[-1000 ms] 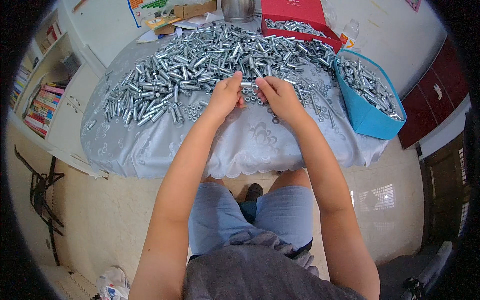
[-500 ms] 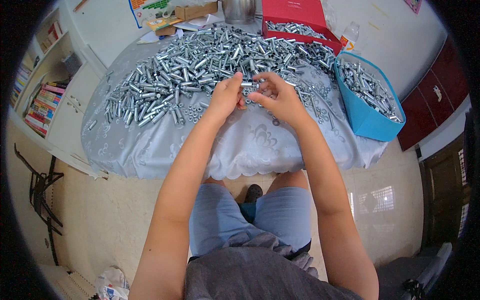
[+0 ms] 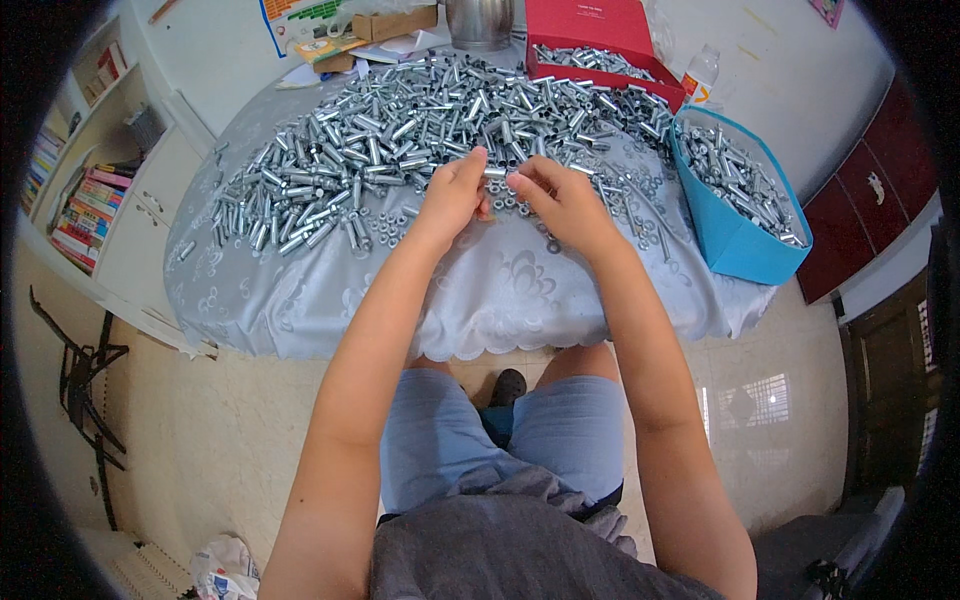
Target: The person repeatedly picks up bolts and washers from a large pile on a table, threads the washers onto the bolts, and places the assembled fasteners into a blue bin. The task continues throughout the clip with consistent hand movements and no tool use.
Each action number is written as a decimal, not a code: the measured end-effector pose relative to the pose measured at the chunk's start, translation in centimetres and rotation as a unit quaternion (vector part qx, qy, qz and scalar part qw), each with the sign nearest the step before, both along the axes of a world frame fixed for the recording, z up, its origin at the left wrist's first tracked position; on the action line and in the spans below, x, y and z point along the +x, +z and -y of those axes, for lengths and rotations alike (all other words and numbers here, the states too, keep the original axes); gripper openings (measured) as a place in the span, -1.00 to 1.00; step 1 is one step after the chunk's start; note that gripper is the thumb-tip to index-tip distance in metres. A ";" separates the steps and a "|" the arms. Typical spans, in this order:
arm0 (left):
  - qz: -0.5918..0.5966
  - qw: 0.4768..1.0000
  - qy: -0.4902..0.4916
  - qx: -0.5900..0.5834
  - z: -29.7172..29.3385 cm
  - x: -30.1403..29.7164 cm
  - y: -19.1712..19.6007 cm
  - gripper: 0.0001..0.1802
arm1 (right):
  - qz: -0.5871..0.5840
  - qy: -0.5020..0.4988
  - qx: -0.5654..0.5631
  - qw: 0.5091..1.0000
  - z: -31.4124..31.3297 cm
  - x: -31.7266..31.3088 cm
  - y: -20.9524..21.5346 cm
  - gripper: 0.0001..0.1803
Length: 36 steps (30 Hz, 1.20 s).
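Note:
My left hand (image 3: 453, 197) is closed around a silver sleeve anchor bolt (image 3: 495, 173), which sticks out to the right between thumb and fingers. At the bolt's right end, the thumb and fingertips of my right hand (image 3: 562, 198) are pinched together on it; whether a nut sits between them is too small to tell. Both hands are above the near edge of a large pile of metal sleeves and bolts (image 3: 400, 120). Loose nuts (image 3: 385, 226) lie scattered around the hands on the silver patterned tablecloth (image 3: 500, 290).
A blue fabric bin (image 3: 750, 245) full of assembled bolts stands at the right. Behind it are a plastic bottle (image 3: 700, 75) and an open red box (image 3: 600, 28) with more bolts. A metal pot (image 3: 480, 22) and a cardboard box (image 3: 395, 22) sit at the back.
My right hand's fingers have closed from a loose curl onto the bolt's right end. The left hand keeps its hold almost unmoved.

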<state>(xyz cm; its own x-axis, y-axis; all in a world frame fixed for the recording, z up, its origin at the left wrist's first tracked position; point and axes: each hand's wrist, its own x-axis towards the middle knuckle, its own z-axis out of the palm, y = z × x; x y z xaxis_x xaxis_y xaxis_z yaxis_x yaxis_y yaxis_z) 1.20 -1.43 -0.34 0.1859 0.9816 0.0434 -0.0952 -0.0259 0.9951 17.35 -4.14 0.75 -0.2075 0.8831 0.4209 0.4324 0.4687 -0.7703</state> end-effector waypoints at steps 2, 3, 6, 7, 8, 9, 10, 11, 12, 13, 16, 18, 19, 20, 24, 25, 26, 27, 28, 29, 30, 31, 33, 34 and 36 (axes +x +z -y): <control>-0.001 1.000 0.001 0.003 0.0 -0.1 -0.2 -0.55 | -0.046 -0.010 0.037 0.998 0.5 -0.6 0.1 -0.76; 0.003 1.000 -0.004 0.005 0.0 -0.1 -0.1 -0.55 | -0.037 0.000 0.046 0.998 0.4 -0.4 0.0 -0.76; 0.008 1.000 -0.012 0.008 0.1 -0.1 0.1 -0.55 | 0.010 0.011 0.037 0.999 -0.2 0.4 -0.1 -0.76; 0.006 1.000 -0.011 0.007 0.3 0.0 0.2 -0.55 | 0.040 0.003 0.009 0.999 -0.3 0.6 0.0 -0.75; 0.005 1.000 -0.010 0.005 0.4 0.1 0.3 -0.55 | 0.069 -0.006 -0.018 0.997 -0.3 0.7 0.2 -0.75; 0.006 1.000 -0.009 0.006 0.3 0.1 0.2 -0.55 | 0.040 0.001 0.021 0.999 -0.1 0.4 0.2 -0.75; 0.007 1.000 -0.008 0.006 0.1 0.0 0.0 -0.55 | 0.010 0.008 0.060 0.998 0.2 0.0 0.2 -0.75; 0.008 1.000 -0.007 0.007 0.0 0.0 -0.1 -0.55 | -0.020 0.015 0.099 0.995 0.3 -0.3 0.2 -0.76; 0.005 1.000 -0.008 0.007 -0.1 0.0 -0.1 -0.55 | -0.001 0.007 0.081 0.997 0.2 -0.1 0.2 -0.75; 0.002 1.000 -0.010 0.008 -0.1 0.0 -0.1 -0.55 | 0.019 -0.001 0.062 0.998 -0.1 0.1 0.0 -0.75; 0.005 1.000 -0.010 0.009 -0.3 0.0 -0.4 -0.54 | 0.010 -0.014 0.066 0.998 0.3 -0.2 0.2 -0.75; 0.007 1.000 -0.007 0.012 -0.3 -0.1 -0.5 -0.54 | 0.003 -0.009 0.085 0.996 0.4 -0.2 0.3 -0.75; 0.006 1.000 -0.006 0.014 -0.3 -0.1 -0.3 -0.54 | 0.010 -0.001 0.092 0.996 0.2 0.0 0.2 -0.76; 0.005 1.000 -0.004 0.016 -0.2 -0.1 -0.2 -0.53 | 0.017 0.006 0.100 0.995 0.1 0.1 0.1 -0.76; -0.001 1.000 -0.009 0.019 0.2 0.0 0.0 -0.53 | 0.024 -0.001 0.073 0.997 0.1 0.2 0.2 -0.76; -0.004 1.000 -0.012 0.016 0.0 -0.1 -0.2 -0.53 | 0.023 0.006 0.087 0.996 0.4 0.1 0.4 -0.76; -0.007 1.000 -0.014 0.013 -0.1 -0.1 -0.2 -0.53 | 0.023 0.012 0.101 0.995 0.5 0.0 0.6 -0.76; -0.007 1.000 -0.017 0.014 0.0 -0.1 -0.2 -0.53 | 0.035 0.003 0.060 0.998 0.4 0.1 0.5 -0.74; -0.007 1.000 -0.019 0.015 0.1 -0.1 -0.1 -0.53 | 0.046 -0.006 0.019 0.999 0.3 0.3 0.5 -0.73; -0.007 1.000 -0.022 0.016 0.2 -0.1 0.0 -0.53 | 0.057 -0.015 -0.022 0.998 0.2 0.3 0.5 -0.72; -0.005 1.000 -0.016 0.015 0.0 -0.1 -0.1 -0.53 | 0.045 -0.013 0.007 0.999 0.3 0.2 0.4 -0.71; -0.003 1.000 -0.010 0.015 -0.2 -0.1 -0.3 -0.52 | 0.033 -0.011 0.035 0.999 0.5 -0.1 0.4 -0.70; -0.003 1.000 -0.006 0.016 -0.2 0.0 -0.4 -0.52 | 0.047 -0.010 0.090 0.995 0.4 0.0 0.1 -0.69; -0.005 1.000 -0.007 0.017 -0.1 0.0 -0.1 -0.52 | 0.072 -0.010 0.117 0.990 -0.1 0.4 -0.2 -0.69; -0.005 1.000 -0.010 0.015 -0.1 0.0 -0.1 -0.52 | 0.082 -0.013 0.128 0.988 -0.2 0.4 -0.2 -0.69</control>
<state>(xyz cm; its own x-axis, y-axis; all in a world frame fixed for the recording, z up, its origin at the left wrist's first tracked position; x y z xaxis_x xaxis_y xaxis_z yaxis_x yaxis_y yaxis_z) 1.18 -1.35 -0.49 0.2057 0.9760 0.0714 -0.0859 -0.0547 0.9948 17.77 -3.96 0.51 -0.2700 0.7579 0.5938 0.5569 0.6260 -0.5459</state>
